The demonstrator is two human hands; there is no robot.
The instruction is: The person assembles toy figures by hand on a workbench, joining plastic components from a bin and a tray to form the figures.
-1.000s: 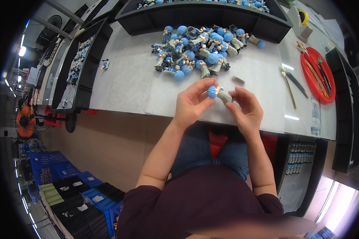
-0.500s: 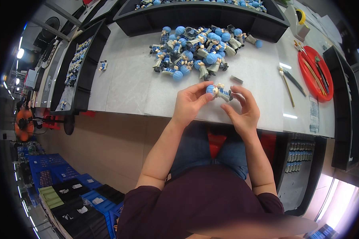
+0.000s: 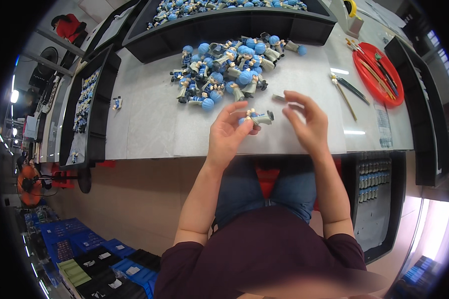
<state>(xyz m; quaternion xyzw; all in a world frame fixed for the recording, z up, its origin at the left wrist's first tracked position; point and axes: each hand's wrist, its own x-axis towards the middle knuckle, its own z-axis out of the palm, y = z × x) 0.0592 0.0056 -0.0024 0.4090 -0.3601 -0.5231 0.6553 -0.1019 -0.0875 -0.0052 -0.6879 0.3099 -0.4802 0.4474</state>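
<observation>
Between the thumb and fingers of my left hand (image 3: 229, 130) is a small blue-haired figurine (image 3: 260, 118), lying sideways with its grey-robed lower end pointing right. Its head is partly covered by my fingers. Off to the right, my right hand (image 3: 306, 119) is raised over the table with thumb and fingers apart and nothing in it. Close to its fingertips lies a small grey block (image 3: 279, 97). A heap of similar figurines (image 3: 224, 70) is spread on the white tabletop (image 3: 150, 134) beyond both hands.
A long black bin (image 3: 234, 26) full of figurines stands at the back. Left is another black tray (image 3: 99, 99), with a lone figurine (image 3: 117, 103) beside it. At right are a red dish (image 3: 396, 99) of brushes, a loose brush (image 3: 347, 102) and a tape dispenser (image 3: 355, 25).
My right hand has come away from the figurine and moved up and right. The figurine stays in my left hand, its head now more covered. The whole view has shifted slightly.
</observation>
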